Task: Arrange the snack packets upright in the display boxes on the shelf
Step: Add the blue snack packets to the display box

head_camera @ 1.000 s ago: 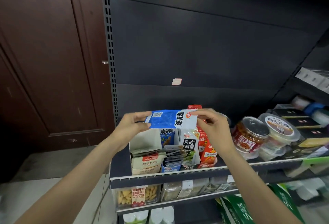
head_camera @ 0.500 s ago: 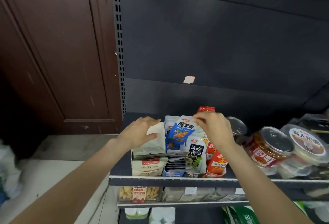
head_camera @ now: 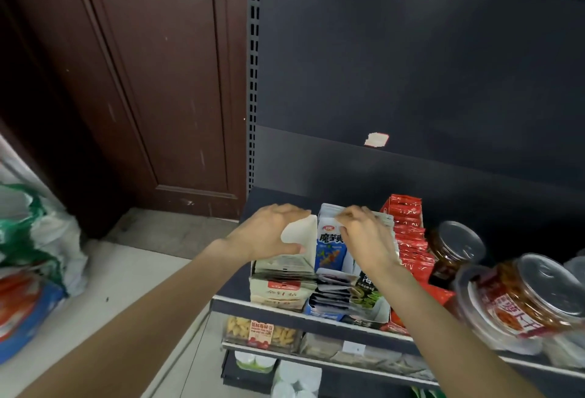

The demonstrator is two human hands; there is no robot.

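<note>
Our left hand grips the white cardboard display box's flap; our right hand fingers pinch the upright blue-and-white snack packet.

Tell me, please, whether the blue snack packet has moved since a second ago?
Yes. The blue snack packet has gone down from above the display boxes into the blue display box, now standing upright.

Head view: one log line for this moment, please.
left hand holds box flap | right hand pinches blue packet upright in box | not released
</note>
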